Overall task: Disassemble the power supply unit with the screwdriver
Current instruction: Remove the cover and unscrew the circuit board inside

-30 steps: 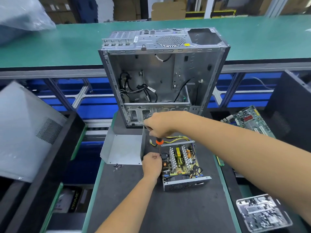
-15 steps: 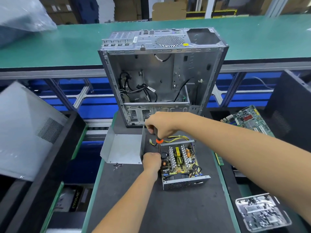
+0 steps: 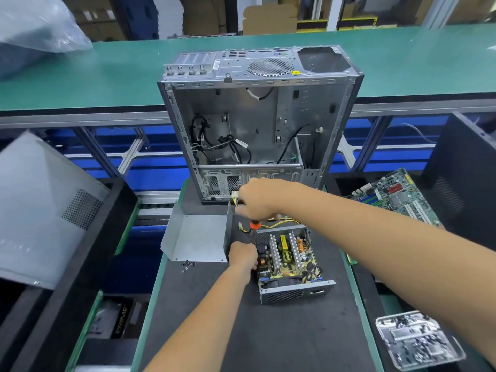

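Head view: right hand (image 3: 259, 201) is closing its grip around the screwdriver (image 3: 255, 225), tip probably at the power supply unit (image 3: 288, 260) far-left corner, blurred. Left hand (image 3: 242, 255) is gripping the unit's left edge. Unit is sitting open on the table (image 3: 281, 339), removed cover (image 3: 197, 241) lying just left, loose screws (image 3: 188, 264) beside it.
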A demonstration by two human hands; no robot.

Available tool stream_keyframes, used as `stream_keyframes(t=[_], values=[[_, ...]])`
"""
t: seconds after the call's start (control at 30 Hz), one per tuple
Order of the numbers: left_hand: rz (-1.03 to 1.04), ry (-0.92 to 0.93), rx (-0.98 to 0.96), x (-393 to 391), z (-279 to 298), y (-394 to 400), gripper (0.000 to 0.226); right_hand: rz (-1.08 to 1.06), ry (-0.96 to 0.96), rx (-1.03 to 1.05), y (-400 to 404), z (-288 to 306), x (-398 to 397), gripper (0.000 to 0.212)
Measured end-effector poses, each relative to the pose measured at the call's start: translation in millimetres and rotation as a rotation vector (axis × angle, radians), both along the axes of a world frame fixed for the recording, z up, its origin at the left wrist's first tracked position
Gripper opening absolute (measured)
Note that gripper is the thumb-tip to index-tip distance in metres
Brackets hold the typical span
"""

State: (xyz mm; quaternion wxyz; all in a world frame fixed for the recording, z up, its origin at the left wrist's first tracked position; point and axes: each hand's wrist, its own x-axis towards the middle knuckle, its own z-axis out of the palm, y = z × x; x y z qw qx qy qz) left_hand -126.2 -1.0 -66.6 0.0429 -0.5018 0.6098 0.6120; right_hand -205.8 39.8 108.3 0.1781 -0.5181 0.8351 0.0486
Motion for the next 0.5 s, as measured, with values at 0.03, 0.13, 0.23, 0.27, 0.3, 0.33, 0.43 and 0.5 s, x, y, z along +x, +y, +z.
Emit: stream_keyframes(t=[0.03,0.13,0.23,0.27,0.3,0.33,0.43,0.5], values=[[-0.005,0.002,-0.041,-1.3,-1.8,-0.4,0.011,-0.010,-0.007,0.021,-0.4,-1.1,-0.1,0.037],[-0.019,-0.002,-0.089,-1.4,-0.9,1.7,0.009,0.037,-0.101,-0.013,-0.5,-1.5,-2.5,0.015],[-0.035,-0.017,-0.098,-1.4,-1.5,0.8,0.011,0.045,-0.163,-0.029,5.0,3.0,-4.1,0.017],[-0.037,-0.024,-0.102,-1.7,0.0,1.0,0.012,0.037,-0.150,-0.029,5.2,1.7,-5.2,0.014],[-0.049,-0.028,-0.108,-2.4,-0.6,0.6,0.012,0.018,-0.125,-0.023,5.0,1.3,-5.0,0.017],[-0.053,-0.031,-0.108,-2.6,0.2,0.6,0.012,-0.008,-0.102,-0.009,4.1,-0.7,-5.5,0.027],[-0.054,-0.037,-0.106,-3.2,-1.8,-0.4,0.016,0.023,-0.051,-0.067,1.5,-8.1,-2.8,0.032],[-0.054,-0.038,-0.099,-3.0,-2.4,-0.7,0.019,0.039,-0.066,-0.123,2.1,-7.6,-1.4,0.014]])
